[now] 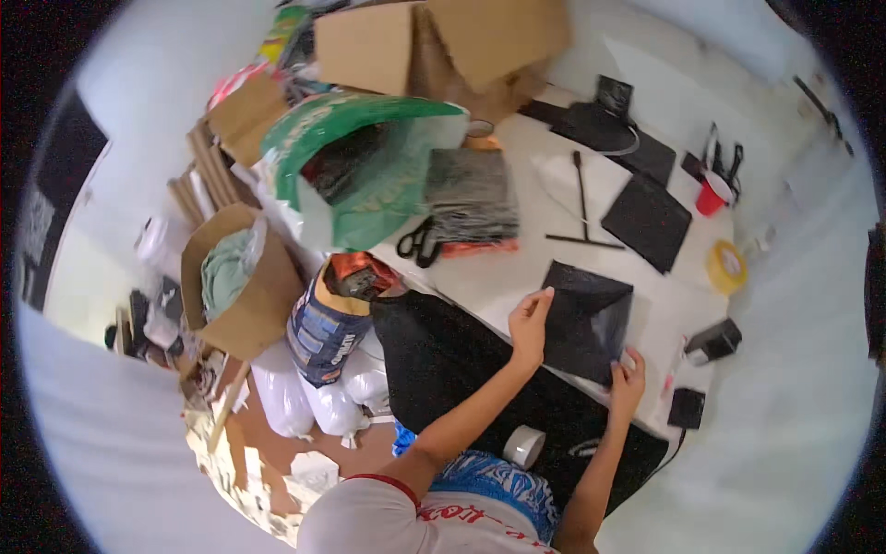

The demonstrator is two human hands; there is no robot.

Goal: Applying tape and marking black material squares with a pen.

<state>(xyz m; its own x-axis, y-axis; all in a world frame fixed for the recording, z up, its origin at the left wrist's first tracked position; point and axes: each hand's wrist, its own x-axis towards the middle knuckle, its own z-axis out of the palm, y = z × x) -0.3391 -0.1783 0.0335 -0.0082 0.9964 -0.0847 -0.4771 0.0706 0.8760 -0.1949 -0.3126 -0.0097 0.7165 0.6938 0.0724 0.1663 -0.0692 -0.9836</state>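
A squarish sheet of shiny black plastic, like a flat bag [587,319], lies at the near edge of the white table. My left hand [529,325] is closed, thumb and fingers pinched at the bag's left edge. At its lower right corner, my right hand [628,380] has thumb and fingers curled around the plastic. Black cloth [452,355] spreads over my lap and under the table edge. On that cloth rests a roll of white tape [524,447].
Black scissors [420,242] lie beside a stack of black plastic bags [472,196]. Further right are a black T-shaped tool [583,208], black sheets [648,222], a red cup [712,194] and yellow tape [727,267]. A green-and-white sack [397,185] and cardboard box [242,305] stand left.
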